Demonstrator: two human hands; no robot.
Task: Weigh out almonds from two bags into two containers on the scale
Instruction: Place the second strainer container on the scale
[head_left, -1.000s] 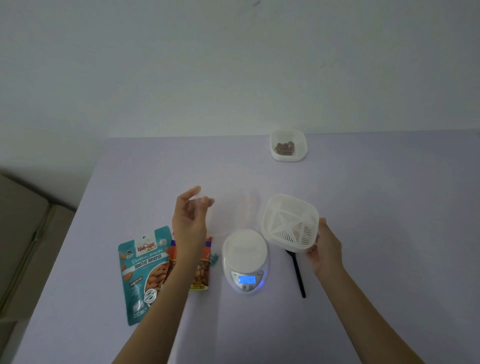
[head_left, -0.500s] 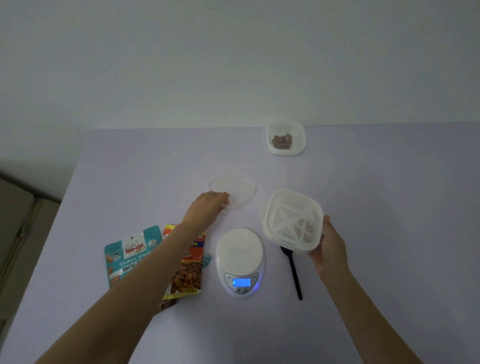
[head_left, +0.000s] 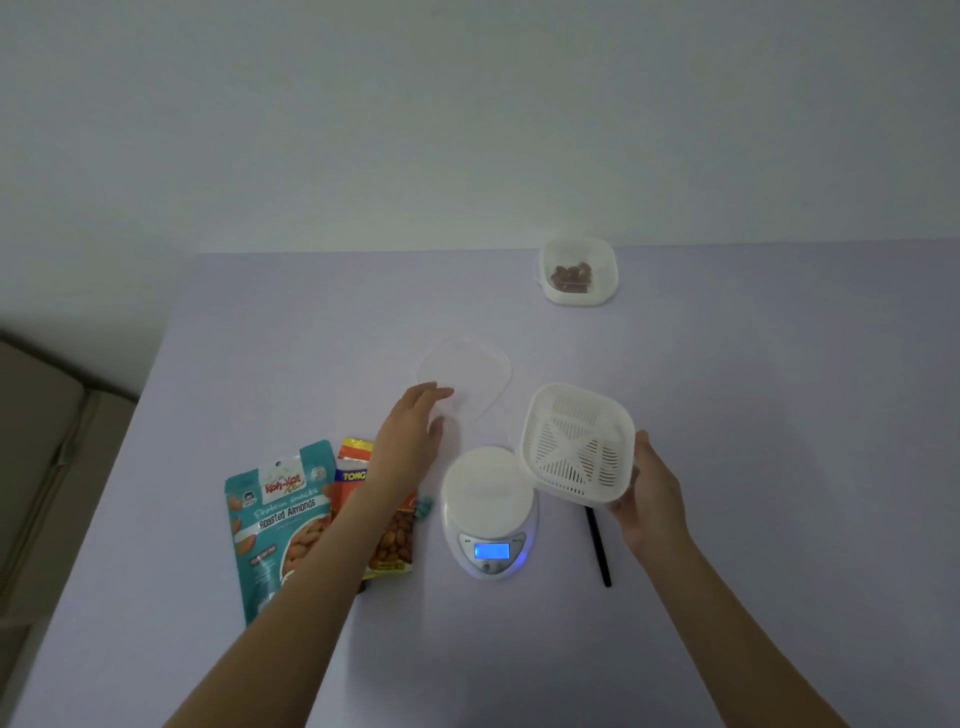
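My right hand (head_left: 649, 493) holds a white container with a slotted strainer insert (head_left: 576, 441), tilted toward me, just right of and above the white scale (head_left: 488, 509) with its blue lit display. My left hand (head_left: 410, 441) hovers open and empty at the near edge of a clear lid (head_left: 467, 371) lying flat on the table. A teal almond bag (head_left: 280, 519) and an orange almond bag (head_left: 389, 540) lie left of the scale, partly under my left forearm. A second container with almonds (head_left: 579, 273) sits at the table's far edge.
A black spoon handle (head_left: 597, 551) lies right of the scale, its head hidden under the held container. The lilac table (head_left: 779, 415) meets a wall at the back. A beige sofa (head_left: 36, 467) stands off the left edge.
My left hand set the clear lid down behind the scale and has drawn back slightly from it. My right hand kept hold of the strainer container, hardly moving.
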